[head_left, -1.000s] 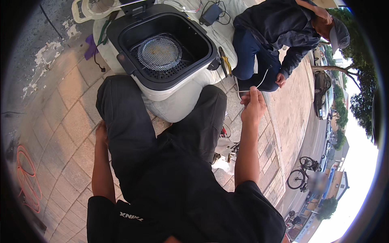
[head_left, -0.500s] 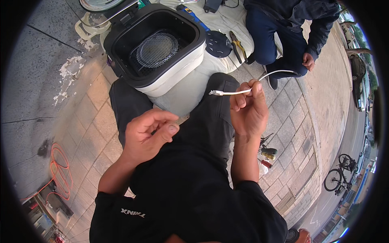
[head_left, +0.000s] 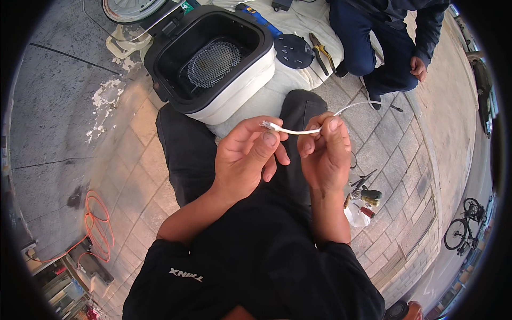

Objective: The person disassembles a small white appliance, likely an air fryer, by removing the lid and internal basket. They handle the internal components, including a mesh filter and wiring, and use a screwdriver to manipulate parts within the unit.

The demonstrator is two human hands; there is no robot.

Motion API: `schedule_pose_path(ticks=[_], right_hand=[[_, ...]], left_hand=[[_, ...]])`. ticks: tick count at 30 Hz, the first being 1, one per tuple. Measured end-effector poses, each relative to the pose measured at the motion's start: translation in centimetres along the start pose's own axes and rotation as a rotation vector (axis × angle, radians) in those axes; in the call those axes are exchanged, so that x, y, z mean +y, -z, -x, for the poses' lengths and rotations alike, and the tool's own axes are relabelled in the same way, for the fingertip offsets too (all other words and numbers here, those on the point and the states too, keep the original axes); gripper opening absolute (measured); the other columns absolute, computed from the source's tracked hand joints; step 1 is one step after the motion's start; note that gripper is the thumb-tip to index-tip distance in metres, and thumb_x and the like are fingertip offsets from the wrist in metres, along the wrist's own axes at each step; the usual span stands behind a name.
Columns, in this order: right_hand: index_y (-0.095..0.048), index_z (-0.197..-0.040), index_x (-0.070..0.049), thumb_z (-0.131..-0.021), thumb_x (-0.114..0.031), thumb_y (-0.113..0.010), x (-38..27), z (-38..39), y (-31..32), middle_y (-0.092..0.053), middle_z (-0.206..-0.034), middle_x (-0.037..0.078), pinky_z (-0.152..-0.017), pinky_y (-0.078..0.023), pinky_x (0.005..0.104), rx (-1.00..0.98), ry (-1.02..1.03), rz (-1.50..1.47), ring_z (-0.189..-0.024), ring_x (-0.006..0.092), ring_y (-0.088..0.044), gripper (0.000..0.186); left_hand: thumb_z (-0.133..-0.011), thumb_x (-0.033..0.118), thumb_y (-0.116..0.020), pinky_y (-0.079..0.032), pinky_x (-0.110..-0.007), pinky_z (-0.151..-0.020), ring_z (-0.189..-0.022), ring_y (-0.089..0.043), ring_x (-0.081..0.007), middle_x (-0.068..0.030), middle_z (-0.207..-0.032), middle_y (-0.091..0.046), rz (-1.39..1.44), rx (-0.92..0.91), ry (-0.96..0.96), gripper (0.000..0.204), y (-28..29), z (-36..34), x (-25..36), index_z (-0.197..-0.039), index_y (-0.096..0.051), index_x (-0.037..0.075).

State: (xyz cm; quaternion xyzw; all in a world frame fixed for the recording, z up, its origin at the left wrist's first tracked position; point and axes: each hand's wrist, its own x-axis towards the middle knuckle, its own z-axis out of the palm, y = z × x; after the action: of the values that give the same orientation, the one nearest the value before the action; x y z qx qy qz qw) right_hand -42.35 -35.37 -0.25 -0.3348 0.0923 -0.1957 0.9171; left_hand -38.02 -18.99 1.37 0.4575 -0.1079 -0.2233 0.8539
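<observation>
Pavement: pale paving slabs (head_left: 141, 184) spread below; clock hours are counted from the hands.
Co-worker: another person (head_left: 354, 40), in dark clothes, is low to the ground at 1 o'clock.
Bicycle: a black bicycle (head_left: 464, 229) at 4 o'clock, well apart.
Cloth: a light cover (head_left: 288, 80) under the appliance, toward 12.
Appliance: a black-rimmed white box (head_left: 236, 96) at 11 o'clock, lid (head_left: 133, 8) raised, perforated round plate (head_left: 213, 63) inside.
Knee: the wearer's right knee (head_left: 304, 104) at 12, between the hands and the disc.
Cord: orange loops (head_left: 99, 226) at 8 o'clock.
Left hand: the left hand (head_left: 242, 160) has curled fingers at the plug; I cannot tell whether they pinch it.
Right hand: the right hand (head_left: 325, 154) pinches the cable between thumb and forefinger.
Tools: loose hand tools (head_left: 368, 197) at 4 o'clock, near the right forearm.
Disc: a black disc (head_left: 293, 52) with small bits on it at 12, just beside yellow-handled pliers (head_left: 321, 53).
Cable: a white cable (head_left: 298, 132) bridges both hands, its plug (head_left: 271, 126) at the left fingertips, the other stretch arching toward 2 o'clock.
</observation>
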Motion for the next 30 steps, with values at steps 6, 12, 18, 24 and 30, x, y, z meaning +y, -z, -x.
schedule_pose_path(ticks=[6, 12, 18, 24, 30], right_hand=[[-0.065, -0.103, -0.001, -0.108, -0.018, -0.06, 0.9, 0.6, -0.3, -0.065, -0.097, 0.01, -0.06, -0.049, 0.0274, -0.018, 0.031, 0.053, -0.067, 0.0145, -0.059, 0.019], [-0.066, -0.104, 0.0, -0.107, -0.016, -0.061, 1.4, 0.9, -1.0, -0.066, -0.096, 0.011, -0.06, -0.047, 0.0259, -0.022, 0.086, 0.128, -0.067, 0.014, -0.058, 0.018], [-0.066, -0.104, 0.001, -0.107, -0.015, -0.063, 1.6, 0.9, -1.1, -0.067, -0.096, 0.012, -0.06, -0.046, 0.0252, -0.009, 0.101, 0.141, -0.065, 0.0133, -0.057, 0.017], [-0.068, -0.107, 0.002, -0.106, -0.016, -0.065, 2.2, 0.6, -0.6, -0.068, -0.098, 0.013, -0.06, -0.046, 0.0253, -0.001, 0.102, 0.161, -0.065, 0.0125, -0.057, 0.019], [-0.07, -0.103, 0.003, -0.107, -0.02, -0.064, 2.0, 0.8, 0.1, -0.069, -0.091, 0.012, -0.059, -0.046, 0.0255, 0.055, -0.119, 0.234, -0.063, 0.0127, -0.059, 0.024]], left_hand=[[-0.106, 0.017, -0.064, -0.049, -0.021, -0.048, -0.077, -0.071, -0.0156, -0.014, -0.11, -0.072, -0.01, -0.023, -0.122, 0.033, 1.2, 0.0, -0.2, -0.133, -0.062, -0.002], [-0.106, 0.016, -0.064, -0.049, -0.021, -0.05, -0.081, -0.07, -0.0162, -0.0137, -0.11, -0.07, 0.019, -0.063, -0.174, 0.031, 2.0, 0.1, -0.1, -0.131, -0.062, -0.002], [-0.104, 0.014, -0.066, -0.049, -0.021, -0.051, -0.084, -0.07, -0.0168, -0.0149, -0.114, -0.064, -0.058, -0.151, -0.301, 0.029, 2.1, -0.4, 0.3, -0.127, -0.062, -0.005], [-0.104, 0.015, -0.067, -0.05, -0.023, -0.056, -0.082, -0.068, -0.0166, -0.0172, -0.115, -0.062, -0.237, -0.166, -0.393, 0.029, 2.3, -0.6, 0.3, -0.124, -0.061, -0.005], [-0.106, 0.023, -0.065, -0.055, -0.031, -0.076, -0.091, -0.066, -0.0205, -0.0178, -0.114, -0.063, -0.464, -0.127, -0.475, 0.031, 3.1, -1.0, 0.0, -0.12, -0.061, -0.004]])
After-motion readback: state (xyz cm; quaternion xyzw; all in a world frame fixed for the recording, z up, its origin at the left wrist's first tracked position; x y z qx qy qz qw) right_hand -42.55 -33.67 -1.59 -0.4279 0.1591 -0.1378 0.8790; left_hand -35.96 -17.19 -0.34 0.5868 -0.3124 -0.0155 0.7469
